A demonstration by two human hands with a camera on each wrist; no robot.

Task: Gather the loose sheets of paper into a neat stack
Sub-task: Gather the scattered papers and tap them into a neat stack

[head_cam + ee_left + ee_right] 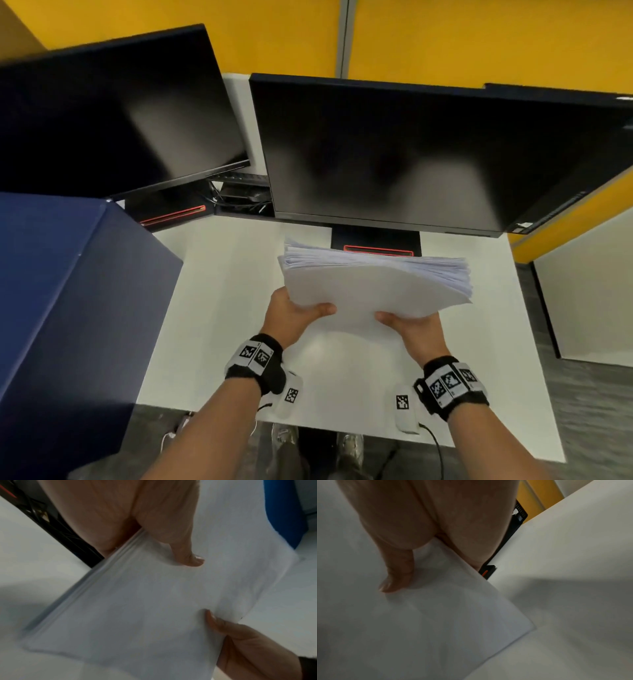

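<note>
Two dark monitors at back of white desk [219, 308]: left monitor [113, 113] angled, centre monitor [394, 154] square-on, its stand base [376, 241] w/ red-orange outline just behind the paper. Cables [239, 195] bundled btwn the two screens. Navy blue box [68, 291] at left, overlapping desk's left edge, near left forearm but apart from it. Yellow partition wall [479, 37] behind everything. Black wrist straps w/ checker markers on both wrists; a small white marker unit by each wrist, thin cables trailing off. Shoes visible below desk's near edge.

Stack of paper [373, 287] held up above desk, mid-front, btwn hands and centre monitor. Thick wad of plain white sheets, top sheet blank. Far edge uneven: sheet edges fanned and stepped, esp. at right far corner; a few sheets poking out at far left. Stack bowed, middle humped up. Shadow on desk beneath.

Left hand [291, 315] gripping stack's near-left corner, thumb on top, fingers under, out of sight. Right hand [411, 329] gripping near-right edge same way, thumb pressed on top sheet. Left wrist view: both thumbs flat on top sheet, side edges of sheets showing layered, pic blurred. Right wrist view: thumb tip down on paper, near corner of stack hanging over desk.
</note>
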